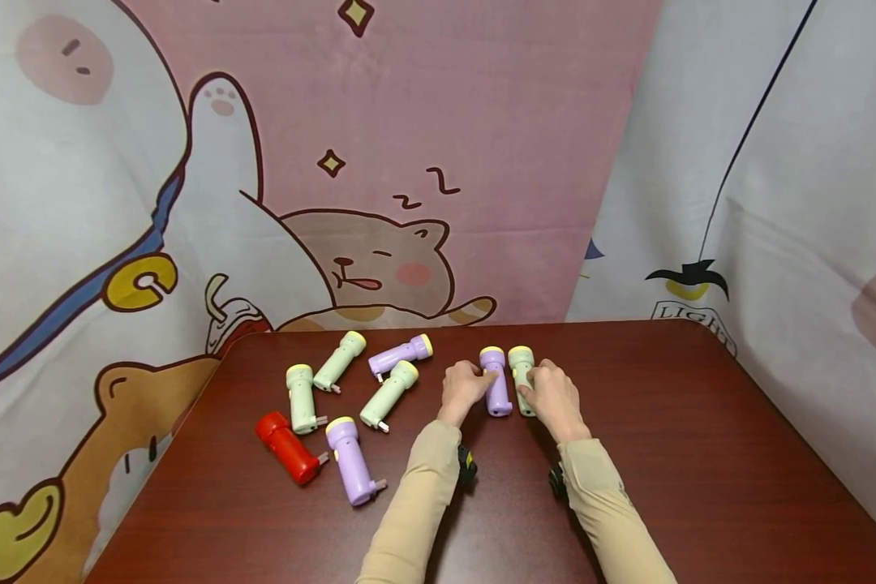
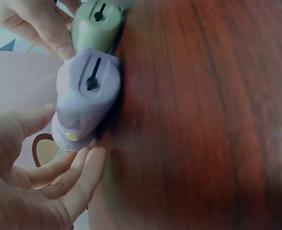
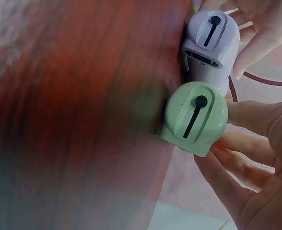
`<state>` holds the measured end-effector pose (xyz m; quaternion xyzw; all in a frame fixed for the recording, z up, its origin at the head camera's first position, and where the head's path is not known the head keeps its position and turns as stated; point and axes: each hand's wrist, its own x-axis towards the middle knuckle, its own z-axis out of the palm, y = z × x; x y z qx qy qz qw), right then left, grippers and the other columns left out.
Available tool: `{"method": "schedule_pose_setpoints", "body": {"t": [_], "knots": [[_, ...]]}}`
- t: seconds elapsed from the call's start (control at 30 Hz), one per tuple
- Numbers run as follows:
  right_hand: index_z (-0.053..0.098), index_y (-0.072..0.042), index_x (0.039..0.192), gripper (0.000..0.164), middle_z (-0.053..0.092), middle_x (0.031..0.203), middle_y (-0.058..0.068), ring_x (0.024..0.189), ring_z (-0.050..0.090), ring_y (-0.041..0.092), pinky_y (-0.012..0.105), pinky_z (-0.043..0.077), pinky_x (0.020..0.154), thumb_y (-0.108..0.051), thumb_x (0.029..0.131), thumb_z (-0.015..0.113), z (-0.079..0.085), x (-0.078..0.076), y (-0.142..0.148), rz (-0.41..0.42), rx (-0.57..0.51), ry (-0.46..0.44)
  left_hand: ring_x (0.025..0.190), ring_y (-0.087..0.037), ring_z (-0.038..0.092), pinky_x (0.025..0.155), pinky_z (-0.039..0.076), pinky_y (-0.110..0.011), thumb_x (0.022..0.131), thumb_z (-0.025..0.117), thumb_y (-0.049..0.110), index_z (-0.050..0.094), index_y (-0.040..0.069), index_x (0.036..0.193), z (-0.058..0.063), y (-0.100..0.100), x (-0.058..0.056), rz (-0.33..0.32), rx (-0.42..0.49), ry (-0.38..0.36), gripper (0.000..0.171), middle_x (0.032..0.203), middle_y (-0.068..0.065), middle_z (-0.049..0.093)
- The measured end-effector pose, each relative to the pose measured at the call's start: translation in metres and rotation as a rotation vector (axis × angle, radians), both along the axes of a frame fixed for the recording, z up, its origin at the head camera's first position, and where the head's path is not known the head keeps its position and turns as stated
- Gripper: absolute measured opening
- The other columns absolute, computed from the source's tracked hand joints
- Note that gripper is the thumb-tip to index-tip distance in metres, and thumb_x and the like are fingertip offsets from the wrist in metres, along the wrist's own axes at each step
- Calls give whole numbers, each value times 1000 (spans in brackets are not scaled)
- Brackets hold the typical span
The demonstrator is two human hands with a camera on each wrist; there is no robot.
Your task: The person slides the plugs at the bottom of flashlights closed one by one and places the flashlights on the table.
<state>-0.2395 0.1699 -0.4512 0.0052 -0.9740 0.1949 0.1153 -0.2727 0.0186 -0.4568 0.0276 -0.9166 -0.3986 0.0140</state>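
Two flashlights lie side by side near the middle of the table, their tail ends facing me. My left hand holds the purple flashlight, thumb on one side and fingertips on the other near its head. Beside it, my right hand pinches the green flashlight between thumb and fingers. In the right wrist view, a black slider in a slot shows on the tail of the green flashlight and of the purple flashlight. Neither shows prongs sticking out.
To the left lie a red flashlight, two purple flashlights, one nearer me and one farther, and several green flashlights. Most have small prongs sticking out. A cartoon-printed cloth hangs behind the brown table.
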Motion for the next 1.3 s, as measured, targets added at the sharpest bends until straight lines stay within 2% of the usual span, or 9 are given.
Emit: {"method": "schedule_pose_setpoints", "body": {"t": [0.2,0.37,0.43,0.6,0.73,0.87,1.0,1.17,1.3], "knots": [[68,-7,80,15,58,85,11,70,60,34,44,47,57,-20,80,74,0,0,1,7,3,4,88,-37,67,73,53,-44,83,69,29,69,2,101,7,-11,3,13,-52,44,32,100,-16,71],[70,-6,83,15,58,86,12,71,61,35,45,48,59,-20,80,74,-1,1,1,10,-4,16,83,-36,67,66,53,-44,83,68,24,68,1,102,14,-26,8,38,-111,72,30,98,-17,71],[70,-6,86,15,59,86,12,72,61,35,46,48,59,-19,80,74,-1,1,1,12,-6,20,78,-35,67,60,51,-43,81,68,20,68,0,94,16,-33,10,53,-142,100,24,91,-18,70],[68,-6,78,14,58,84,13,70,60,34,45,47,58,-19,80,74,-2,1,1,21,1,24,70,-40,64,56,48,-48,74,69,10,64,-1,73,18,-50,15,144,-233,238,12,78,-23,68],[67,-7,75,15,57,82,12,68,59,32,44,47,57,-19,80,75,-1,1,1,22,8,31,77,-44,63,64,48,-54,73,68,7,66,-4,80,23,-62,19,233,-299,293,13,83,-26,68],[68,-6,77,15,56,82,11,68,58,31,44,47,58,-19,80,75,-1,0,1,23,10,29,92,-47,59,74,46,-56,75,64,6,65,-5,95,28,-74,22,293,-346,226,23,98,-27,65],[69,-6,80,15,56,82,11,68,58,31,44,47,58,-19,80,75,0,0,1,19,7,19,103,-47,52,81,44,-57,77,64,6,62,-5,113,31,-87,24,322,-361,111,37,115,-29,57],[69,-5,83,16,57,83,11,68,58,30,43,47,59,-20,80,74,0,0,1,16,6,8,107,-49,50,86,43,-59,80,61,6,61,-3,116,28,-99,26,283,-361,-31,37,118,-29,53],[70,-4,87,17,57,84,11,67,57,27,41,47,58,-20,80,74,0,0,2,12,-2,1,105,-48,51,84,44,-59,80,60,5,61,-1,113,23,-105,27,256,-355,-72,34,115,-29,55]]}}
